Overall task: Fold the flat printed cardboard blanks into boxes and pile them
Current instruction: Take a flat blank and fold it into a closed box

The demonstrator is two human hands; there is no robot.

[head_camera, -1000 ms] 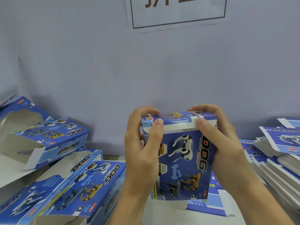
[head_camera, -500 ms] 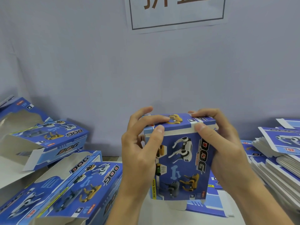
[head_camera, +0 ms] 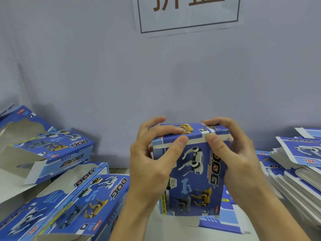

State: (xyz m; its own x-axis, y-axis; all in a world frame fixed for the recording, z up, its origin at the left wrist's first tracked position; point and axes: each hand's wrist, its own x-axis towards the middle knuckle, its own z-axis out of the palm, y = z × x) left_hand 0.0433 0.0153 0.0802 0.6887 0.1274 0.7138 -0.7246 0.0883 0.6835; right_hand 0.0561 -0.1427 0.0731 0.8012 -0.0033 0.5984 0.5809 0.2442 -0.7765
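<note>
Box [head_camera: 192,169] upright, gripped between both hands [head_camera: 194,164].

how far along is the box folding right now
Done: several folded boxes lie piled at the left. In hand: the left hand and right hand grip an upright box, pressing its top flap closed; its bottom flap hangs open. Left: a tall stack of flat blanks waits at the right, so much remains.

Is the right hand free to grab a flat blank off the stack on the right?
Probably not yet: the right hand grips the box along with the left hand. The stack of flat blanks lies just beside it, nothing between.
</note>
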